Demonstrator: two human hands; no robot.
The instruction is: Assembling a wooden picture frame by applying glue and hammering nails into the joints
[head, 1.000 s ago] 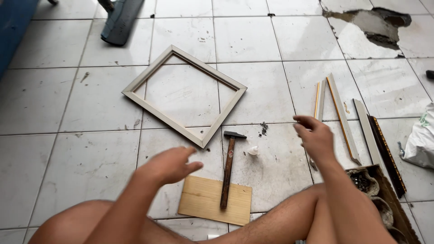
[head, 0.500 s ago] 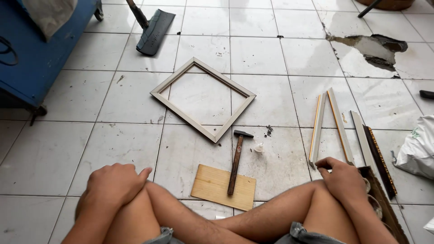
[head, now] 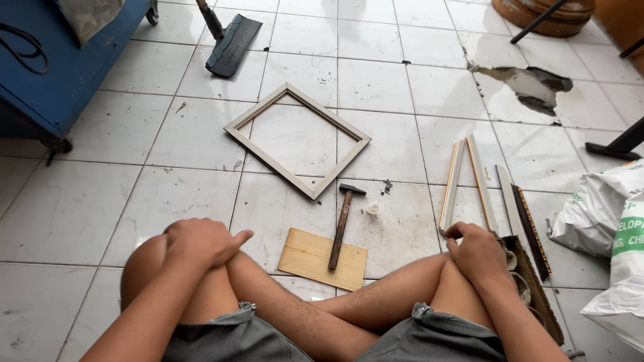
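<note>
Our left hand (head: 201, 240) lies flat over our left knee, fingers (head: 231, 239) relaxed and spread, holding nothing; it seems parked there simply to rest while we sit cross-legged on the tiled floor (head: 80, 201). Our right hand (head: 477, 251) rests on the right knee with its fingers (head: 455, 232) curled loosely. Their tips lie just at the near end of the wooden moulding strips (head: 463, 177), but we cannot tell whether they touch a strip, and nothing is gripped.

Just beyond those right fingers the strips fan away from us, laid side by side, probably so they are within easy reach. To the right of them lie a pale strip and a dark one with a gilt edge (head: 530, 228), alongside a shallow box of small parts (head: 530, 281) beside the knee.

Between the two hands, ahead of our shins, a hammer (head: 342, 224) lies with its handle end on a small plywood board (head: 322, 258) and its head pointing away. Farther out from the left fingers, the assembled rectangular frame (head: 298, 139) lies flat on the floor, turned cornerwise to us. Well beyond it are a blue cabinet (head: 60, 67) and a dark dustpan (head: 231, 43); white sacks (head: 604, 214) sit far right.
</note>
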